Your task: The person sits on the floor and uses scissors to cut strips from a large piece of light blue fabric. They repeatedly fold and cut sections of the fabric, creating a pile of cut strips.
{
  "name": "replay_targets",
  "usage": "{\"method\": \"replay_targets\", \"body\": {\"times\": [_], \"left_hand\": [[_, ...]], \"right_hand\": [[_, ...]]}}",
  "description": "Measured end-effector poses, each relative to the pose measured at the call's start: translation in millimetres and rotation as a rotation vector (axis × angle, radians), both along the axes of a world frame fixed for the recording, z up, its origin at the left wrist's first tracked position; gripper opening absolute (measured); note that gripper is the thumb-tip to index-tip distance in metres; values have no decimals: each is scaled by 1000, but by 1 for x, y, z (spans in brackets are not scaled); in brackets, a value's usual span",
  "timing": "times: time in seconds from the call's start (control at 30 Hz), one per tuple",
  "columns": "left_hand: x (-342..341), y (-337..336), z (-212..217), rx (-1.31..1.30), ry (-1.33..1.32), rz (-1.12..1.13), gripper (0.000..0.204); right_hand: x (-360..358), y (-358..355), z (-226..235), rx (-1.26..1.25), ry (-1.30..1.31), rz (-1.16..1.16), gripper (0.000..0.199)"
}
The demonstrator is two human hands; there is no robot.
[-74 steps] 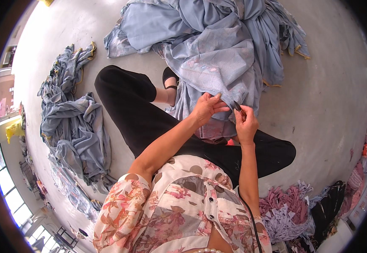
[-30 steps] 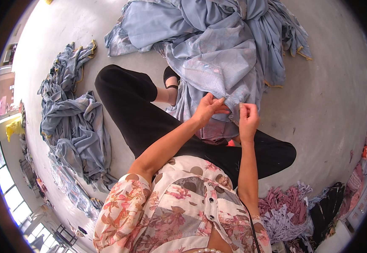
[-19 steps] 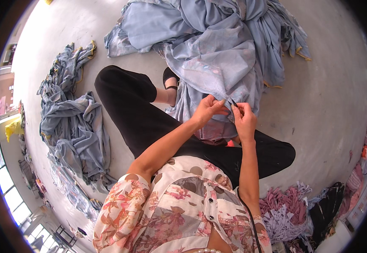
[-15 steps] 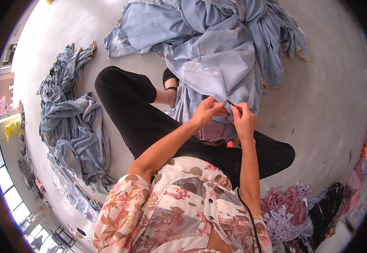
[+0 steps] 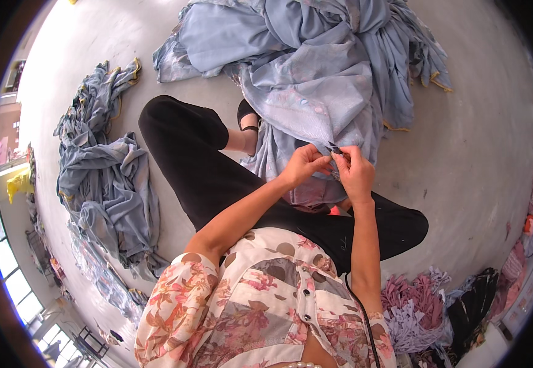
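A large heap of blue-grey patterned fabric (image 5: 309, 73) spreads over the floor in front of me, and its near end hangs down between my legs. My left hand (image 5: 306, 164) pinches the edge of this cloth between thumb and fingers. Close beside it, my right hand (image 5: 355, 172) is closed around small dark thread snips (image 5: 336, 149). Their pointed tips stick out past the fingers, slightly parted, against the cloth. My right fingers hide the rest of the snips.
On the left lies a long pile of blue-grey cloth (image 5: 110, 178) with yellow edging. Bundles of pink and lilac fabric strips (image 5: 413, 306) sit at the lower right, next to black cloth (image 5: 475, 300). My black-trousered legs (image 5: 186, 147) frame the work.
The snips' tips show more and look parted now; before, they were a single dark line. My right hand has turned slightly, and both hands stay close together at the cloth.
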State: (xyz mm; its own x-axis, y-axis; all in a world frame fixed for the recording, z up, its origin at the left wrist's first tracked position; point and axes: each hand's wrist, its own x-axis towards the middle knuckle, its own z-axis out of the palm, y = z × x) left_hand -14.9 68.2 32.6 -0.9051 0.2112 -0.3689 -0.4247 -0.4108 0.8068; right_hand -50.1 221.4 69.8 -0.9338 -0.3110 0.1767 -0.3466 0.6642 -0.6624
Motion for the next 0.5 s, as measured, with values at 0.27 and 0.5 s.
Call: {"method": "replay_targets", "body": {"times": [0.27, 0.5], "left_hand": [[2, 6, -4, 65, 23, -15, 18], [6, 7, -7, 16, 26, -25, 16]], "right_hand": [[11, 0, -11, -272, -166, -215, 18], [20, 8, -8, -284, -305, -174, 20]]}}
